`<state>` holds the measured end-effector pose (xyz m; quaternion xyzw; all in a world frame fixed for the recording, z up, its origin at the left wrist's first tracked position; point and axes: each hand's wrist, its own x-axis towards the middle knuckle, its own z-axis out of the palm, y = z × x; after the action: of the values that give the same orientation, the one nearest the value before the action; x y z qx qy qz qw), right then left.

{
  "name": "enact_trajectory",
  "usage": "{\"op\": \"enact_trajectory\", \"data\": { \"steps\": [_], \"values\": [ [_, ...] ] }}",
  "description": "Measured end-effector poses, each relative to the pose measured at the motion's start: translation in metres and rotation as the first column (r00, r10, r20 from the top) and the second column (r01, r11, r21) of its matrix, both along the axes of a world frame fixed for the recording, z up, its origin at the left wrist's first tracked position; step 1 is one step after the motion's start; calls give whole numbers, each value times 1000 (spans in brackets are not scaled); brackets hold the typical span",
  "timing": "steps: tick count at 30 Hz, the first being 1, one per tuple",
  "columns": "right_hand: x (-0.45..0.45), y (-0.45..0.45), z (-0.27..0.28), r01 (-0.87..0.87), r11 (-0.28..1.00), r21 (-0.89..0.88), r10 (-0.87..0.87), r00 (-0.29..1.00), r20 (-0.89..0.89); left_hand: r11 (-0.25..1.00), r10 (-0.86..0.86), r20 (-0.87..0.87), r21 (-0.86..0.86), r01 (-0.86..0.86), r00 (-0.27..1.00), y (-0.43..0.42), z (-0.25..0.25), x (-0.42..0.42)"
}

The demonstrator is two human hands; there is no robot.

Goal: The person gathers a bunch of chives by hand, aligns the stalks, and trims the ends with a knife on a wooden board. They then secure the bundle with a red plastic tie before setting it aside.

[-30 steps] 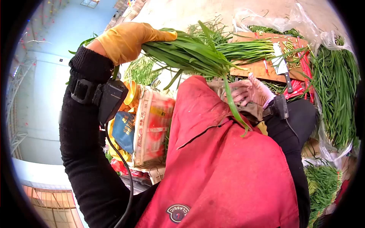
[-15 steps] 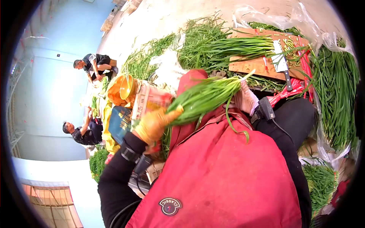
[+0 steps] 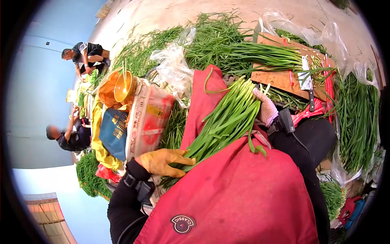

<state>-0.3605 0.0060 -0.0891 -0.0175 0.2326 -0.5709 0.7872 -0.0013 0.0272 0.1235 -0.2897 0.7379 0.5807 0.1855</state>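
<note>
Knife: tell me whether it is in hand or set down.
Set down: the knife lies on the board; left hand and right hand are at the green bunch.

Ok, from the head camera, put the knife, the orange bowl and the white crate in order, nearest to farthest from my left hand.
From your left hand:
1. White crate, right beside it.
2. Orange bowl, past the crate's near part.
3. Knife, over on your right.

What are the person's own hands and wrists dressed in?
The left hand wears an orange-yellow glove; the right hand seems to have a thin, pale one. The left sleeve is black. Each wrist carries a strapped-on, boxy black device with a dark cable.
</note>
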Motion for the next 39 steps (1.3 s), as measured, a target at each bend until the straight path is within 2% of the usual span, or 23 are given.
{"op": "enact_trajectory", "data": {
  "steps": [1,2,3,5,6,7,10,12,13,14,17,18,19,20,23,24,27,31,32,33,35,38,39],
  "values": [
    [1,-4,0,13,1000,-15,-12,1000,21,992,58,-11,111,-57,998,-11,4,10],
    [2,-10,-6,31,999,-23,-30,998,52,974,212,-4,77,-211,977,-19,11,16],
    [6,-14,-3,43,999,-31,-41,997,64,959,277,-127,91,-267,952,-40,5,36],
    [13,-19,10,73,997,4,-73,997,31,762,646,-103,21,-647,757,-65,24,30],
    [15,-22,14,89,996,20,-89,996,14,672,723,-219,2,-740,655,-80,19,30],
    [17,-26,14,100,995,0,-100,995,25,698,655,-278,-135,-703,703,-101,22,20],
    [23,-33,19,108,994,-5,-106,989,106,718,528,-396,-264,-644,751,-138,10,-32],
    [21,-35,22,94,995,-25,-90,987,135,853,330,-485,-214,-476,810,-166,-25,-63],
    [20,-36,25,96,995,-33,-90,984,152,853,23,-350,-482,-201,936,-183,-32,-72],
    [17,-36,25,104,993,-53,-95,983,157,872,-27,-327,-471,-138,945,-187,-29,-88],
    [16,-37,44,120,984,-132,-98,982,161,868,23,-100,-492,-69,995,-183,-34,-132],
    [13,-38,47,79,988,-130,-58,985,161,969,132,-299,-163,-187,945,-180,-48,-138],
    [11,-36,58,43,992,-117,-19,980,197,955,288,-436,199,-221,852,-172,-54,-145],
    [8,-36,58,28,990,-141,4,975,223,933,353,-478,243,-264,805,-163,-58,-150],
    [2,-33,54,19,980,-198,24,978,209,733,629,-429,605,-311,648,-146,-72,-158],
    [0,-32,53,17,976,-218,25,982,188,767,634,-493,495,-407,596,-144,-95,-154],
    [-2,-28,52,27,970,-243,5,991,132,663,746,-446,564,-492,494,-129,-97,-153],
    [0,-21,66,44,969,-242,-22,996,91,693,721,-459,445,-568,520,-122,-111,-140],
    [1,-18,76,41,964,-262,-33,999,36,754,657,-517,440,-489,548,-125,-122,-135],
    [2,-15,86,36,959,-282,-44,999,-20,677,736,-412,440,-590,538,-114,-112,-143],
    [4,-19,72,68,974,-217,-81,995,-50,683,727,-377,480,-550,573,-109,-113,-146],
    [16,-24,94,60,981,-187,-74,995,-72,819,573,-501,358,-448,648,-112,-133,-141],
    [19,-25,102,73,985,-158,-91,990,-106,823,569,-471,325,-467,675,-110,-126,-141]
  ]
}}
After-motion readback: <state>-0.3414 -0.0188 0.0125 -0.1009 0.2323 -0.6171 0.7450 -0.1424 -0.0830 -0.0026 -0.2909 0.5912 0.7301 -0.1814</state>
